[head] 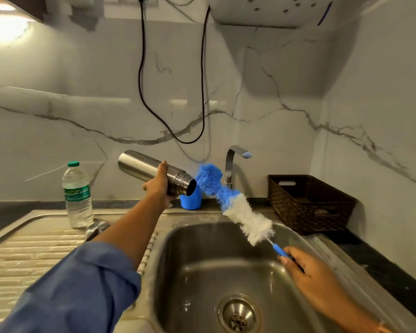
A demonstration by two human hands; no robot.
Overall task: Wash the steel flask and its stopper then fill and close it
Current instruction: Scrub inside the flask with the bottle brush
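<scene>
1. Steel flask (142, 168) is held up over the left rim of the sink (202, 260). It lies nearly on its side, base up-left and open mouth pointing down-right. No stopper on it.
2. Left hand (157, 186) grips the flask from below, around the body just behind the threaded neck. Fingers are wrapped behind it and the thumb tip shows over the top edge. Blue sleeve on that arm.
3. Right hand (300, 265) is over the right side of the basin, fingers curled round the blue handle of a bottle brush (238, 207).
4. The brush slants up-left from that hand, white bristles lower and blue bristles at the tip. The blue tip is just beside the flask mouth, not inside it.
5. Blue cup (190, 201) stands on the ledge behind the flask mouth; tap (231, 162) is behind the brush.
6. Water bottle (77, 198), green cap on, stands upright on the drainboard (34, 248). Beside it a shiny steel item is partly hidden by the forearm; cannot tell what it is.
7. Dark woven basket (308, 205) sits on the counter right of the sink.
</scene>
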